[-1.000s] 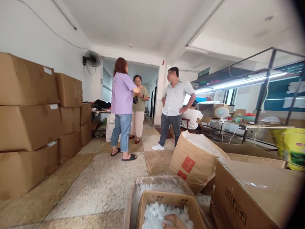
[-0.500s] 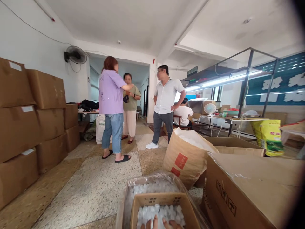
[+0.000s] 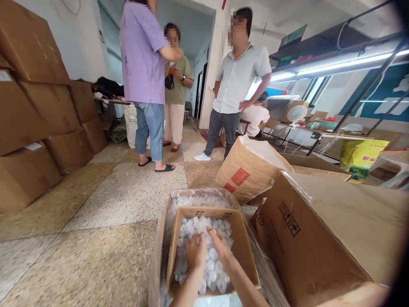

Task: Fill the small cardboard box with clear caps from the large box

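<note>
Small translucent white plastic pieces (image 3: pixel 211 266), rounded like caps, fill much of an open cardboard box (image 3: pixel 247 251). Both my hands reach into it from below. My left hand (image 3: pixel 196 249) has its fingers curled in among the pieces; what they close on is hidden. Close beside it, my right hand (image 3: pixel 220 244) points its stretched fingers up and leftward, touching the pieces with the fingertips. The box rests inside a larger container lined with clear plastic (image 3: pixel 204 192), where more of the same pieces lie behind the box.
A large paper sack (image 3: pixel 246 170) stands beyond the box, and a big carton (image 3: pixel 281 238) is close on the right. Stacked cartons (image 3: pixel 41 102) line the left wall. Three people stand ahead on the tiled floor (image 3: pixel 105 204); another sits near a workbench with a fan (image 3: pixel 296 114).
The view has tilted down, so the box, my hands and forearms show more fully. My fingers were spread over the pieces; the left ones are now curled.
</note>
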`<state>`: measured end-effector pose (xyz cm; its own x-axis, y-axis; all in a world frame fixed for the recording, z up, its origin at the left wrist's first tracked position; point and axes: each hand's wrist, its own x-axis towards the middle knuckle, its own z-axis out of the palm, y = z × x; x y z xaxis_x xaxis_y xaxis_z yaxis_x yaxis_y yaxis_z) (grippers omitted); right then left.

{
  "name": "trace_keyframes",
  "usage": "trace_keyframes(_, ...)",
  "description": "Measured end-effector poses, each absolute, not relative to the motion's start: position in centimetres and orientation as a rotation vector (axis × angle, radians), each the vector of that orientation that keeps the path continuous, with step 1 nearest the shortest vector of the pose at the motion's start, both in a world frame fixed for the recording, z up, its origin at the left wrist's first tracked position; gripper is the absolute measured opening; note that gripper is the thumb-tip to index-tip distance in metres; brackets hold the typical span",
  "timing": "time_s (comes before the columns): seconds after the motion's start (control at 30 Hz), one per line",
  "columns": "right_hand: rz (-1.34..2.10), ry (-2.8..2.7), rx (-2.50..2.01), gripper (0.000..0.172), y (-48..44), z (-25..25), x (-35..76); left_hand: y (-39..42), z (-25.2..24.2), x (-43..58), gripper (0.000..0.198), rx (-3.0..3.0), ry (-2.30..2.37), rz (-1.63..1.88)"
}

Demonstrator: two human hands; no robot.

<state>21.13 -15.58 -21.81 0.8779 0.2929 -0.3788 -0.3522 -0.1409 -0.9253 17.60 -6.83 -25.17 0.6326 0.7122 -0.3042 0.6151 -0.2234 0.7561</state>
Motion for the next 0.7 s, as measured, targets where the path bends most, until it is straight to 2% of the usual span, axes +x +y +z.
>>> trace_keyframes(0.1,0.466,-0.026,-1.566,0.043,-14.9,-20.9,20.8,-7.4,-24.0,17.1,0.037,1.864,1.044,0.235)
trace_keyframes(0.27,0.345,-0.080,-1.503,0.032,-14.0,-19.7,21.0,-7.6,-20.9,16.8,0.033,1.773,1.020,0.403)
trace_keyframes(0.53,0.210,-0.160,-1.503,0.028,-15.4,-14.2,19.9,-9.3,-15.2,15.9,0.026,1.670,0.865,0.631)
trace_keyframes(0.7,0.095,-0.133,-1.527,0.034,-18.5,-10.9,16.7,-12.0,-12.1,13.1,0.022,1.643,0.711,0.717)
